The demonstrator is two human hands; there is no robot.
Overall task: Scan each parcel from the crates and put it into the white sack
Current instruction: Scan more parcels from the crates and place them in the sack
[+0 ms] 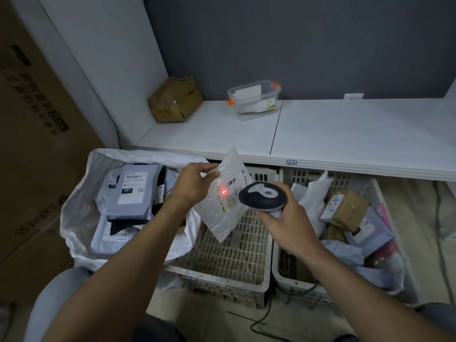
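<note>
Clear bubble-wrap parcel (217, 218) held over the pale perforated plastic crate (222, 262), beside the white sack (74, 208).
Left hand (195, 183) pinches its top edge; right hand (283, 218) grips a black-and-white scanner (262, 195), red dot on the label.

We face a dark grey wall (296, 45) above a white tabletop (345, 134); a white column (98, 70) stands left, pale floor (417, 201) right.

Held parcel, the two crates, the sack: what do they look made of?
Held parcel: translucent, glossy plastic film, probably bubble wrap, going by the crinkled highlights. Crates: rigid off-white moulded plastic, matt, with slotted lattice walls and floor. Sack: thin white plastic, possibly woven; it crumples and folds at the rim.
</note>
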